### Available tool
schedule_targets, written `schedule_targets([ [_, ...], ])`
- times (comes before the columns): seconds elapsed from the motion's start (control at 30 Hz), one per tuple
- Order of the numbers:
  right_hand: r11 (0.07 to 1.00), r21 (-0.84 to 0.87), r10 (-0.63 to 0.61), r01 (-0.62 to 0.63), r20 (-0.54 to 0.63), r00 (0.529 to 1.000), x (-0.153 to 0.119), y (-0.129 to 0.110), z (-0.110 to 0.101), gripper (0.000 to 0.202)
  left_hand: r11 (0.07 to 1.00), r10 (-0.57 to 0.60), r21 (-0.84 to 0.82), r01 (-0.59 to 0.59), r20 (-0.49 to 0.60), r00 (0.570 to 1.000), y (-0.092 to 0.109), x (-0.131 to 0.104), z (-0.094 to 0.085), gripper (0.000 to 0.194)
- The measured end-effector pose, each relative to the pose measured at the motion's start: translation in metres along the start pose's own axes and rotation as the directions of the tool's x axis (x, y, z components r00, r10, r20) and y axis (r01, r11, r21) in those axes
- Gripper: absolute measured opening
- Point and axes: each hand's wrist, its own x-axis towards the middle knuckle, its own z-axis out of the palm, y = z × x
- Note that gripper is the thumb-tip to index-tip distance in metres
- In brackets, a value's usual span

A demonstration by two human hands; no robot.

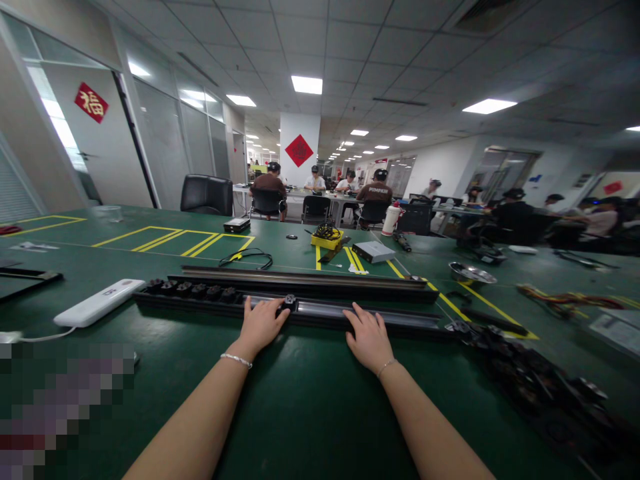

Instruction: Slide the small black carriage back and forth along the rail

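A long black rail (325, 312) with a shiny channel lies across the green table in front of me. My left hand (263, 325) rests over its middle, fingers spread, with the thumb side against a small dark block (289, 302) in the channel. Left of that hand, several similar black pieces (200, 291) sit in a row in the rail. My right hand (369, 337) lies on the right half of the rail, its fingers apart on the near edge. Just behind is a second long black rail (310, 283), parallel and untouched.
A white power strip (100, 303) lies at the left. On the right are a heap of black parts (540, 387), a metal bowl (471, 273) and coloured cables (560, 299). Farther back stand a yellow tray (327, 239), a grey box (373, 251) and a white bottle (391, 220). People sit beyond.
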Motion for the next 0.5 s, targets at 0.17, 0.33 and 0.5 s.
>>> schedule_targets([
  [0.17,1.000,0.001,0.007,-0.007,0.016,1.000,0.0003,-0.0001,-0.0015,0.049,1.000,0.004,-0.014,-0.004,0.002,1.000,-0.0012,0.0002,0.0005,0.042],
  [0.33,1.000,0.000,0.007,-0.007,0.018,1.000,0.0006,0.0001,-0.0017,0.049,1.000,0.004,-0.016,-0.003,0.026,1.000,-0.0011,0.0008,-0.0007,0.043],
  [0.5,1.000,-0.002,0.005,-0.005,0.013,1.000,0.0004,-0.0002,-0.0025,0.048,1.000,0.002,-0.014,-0.001,0.054,0.999,0.0007,0.0009,-0.0038,0.044],
])
